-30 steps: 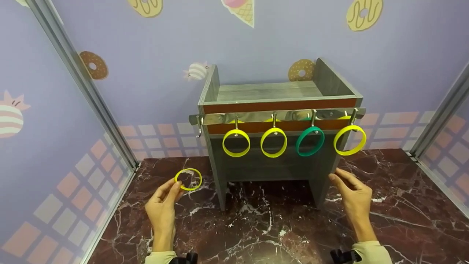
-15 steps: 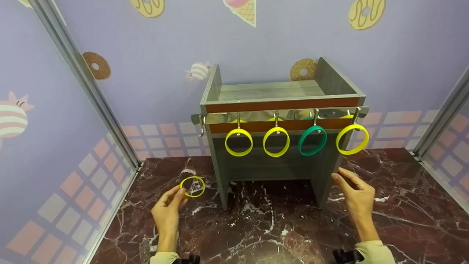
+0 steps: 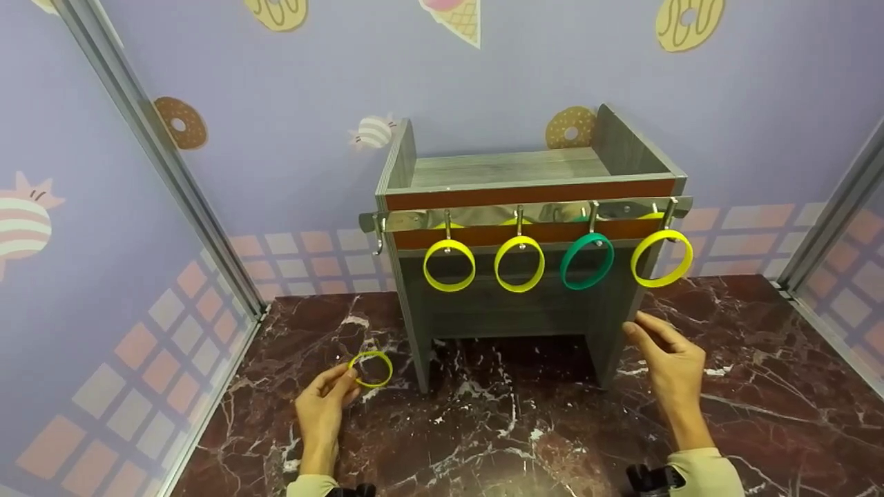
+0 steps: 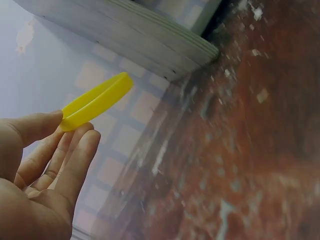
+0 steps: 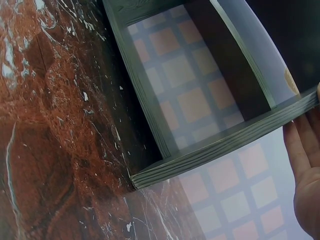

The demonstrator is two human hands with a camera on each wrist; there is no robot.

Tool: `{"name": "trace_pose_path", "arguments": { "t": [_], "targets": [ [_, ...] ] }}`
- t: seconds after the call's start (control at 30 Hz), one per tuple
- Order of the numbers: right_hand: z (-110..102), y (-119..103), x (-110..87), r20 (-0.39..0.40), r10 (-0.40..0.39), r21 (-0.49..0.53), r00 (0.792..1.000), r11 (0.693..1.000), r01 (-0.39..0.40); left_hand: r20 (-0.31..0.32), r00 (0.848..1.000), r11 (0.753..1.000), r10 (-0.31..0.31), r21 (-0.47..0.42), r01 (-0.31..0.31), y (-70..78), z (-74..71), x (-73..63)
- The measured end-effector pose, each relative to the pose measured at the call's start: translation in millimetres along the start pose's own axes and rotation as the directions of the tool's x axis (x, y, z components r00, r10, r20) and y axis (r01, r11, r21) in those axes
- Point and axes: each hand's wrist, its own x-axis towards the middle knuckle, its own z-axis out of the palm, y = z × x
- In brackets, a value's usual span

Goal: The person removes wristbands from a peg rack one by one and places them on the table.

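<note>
A thin yellow ring (image 3: 371, 368), like a bangle, is pinched at its edge between the thumb and fingers of my left hand (image 3: 323, 411). The left wrist view shows this yellow ring (image 4: 97, 102) tilted and nearly edge-on, above the table. My right hand (image 3: 673, 366) holds the front edge of the grey wooden stand's right side panel (image 3: 617, 338), thumb at the front and fingers along the outer face. On the stand's metal hook rail (image 3: 476, 217) hang yellow rings (image 3: 449, 284) and one green ring (image 3: 587, 284). The leftmost hook (image 3: 378, 238) carries no ring.
The grey stand (image 3: 409, 331) rises from a dark red marbled table (image 3: 483, 442), with an open tray-like top (image 3: 511, 166). Behind is a lilac wall (image 3: 483, 90) printed with sweets. A metal frame post (image 3: 186, 186) runs down the left corner.
My left hand has lowered and shifted slightly right, bringing the yellow ring down closer to the table. My right hand stays on the side panel. The hanging rings are unchanged.
</note>
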Motion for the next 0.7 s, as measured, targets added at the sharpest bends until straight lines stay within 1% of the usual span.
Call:
{"name": "trace_pose_path", "arguments": {
  "t": [0.1,0.3,0.5,0.7],
  "targets": [
    [0,0,-0.4,0.003,0.014,-0.001,1.0,1.0,-0.014,0.007,1.0,0.999,-0.023,0.027,0.022,-4.5,-3.1,0.4],
    [0,0,-0.6,0.01,0.036,0.02,0.999,0.999,-0.036,0.016,0.999,0.998,-0.039,0.055,0.038,-9.3,-3.1,0.5],
    [0,0,-0.1,0.008,0.026,0.021,1.0,0.999,-0.026,0.032,0.997,0.996,-0.071,0.06,0.069,-12.2,-3.5,1.7],
    [-1,0,-0.7,0.01,0.029,0.034,1.0,0.999,-0.029,0.041,0.996,0.995,-0.073,0.076,0.07,-13.4,-3.7,0.9]
  ]
}}
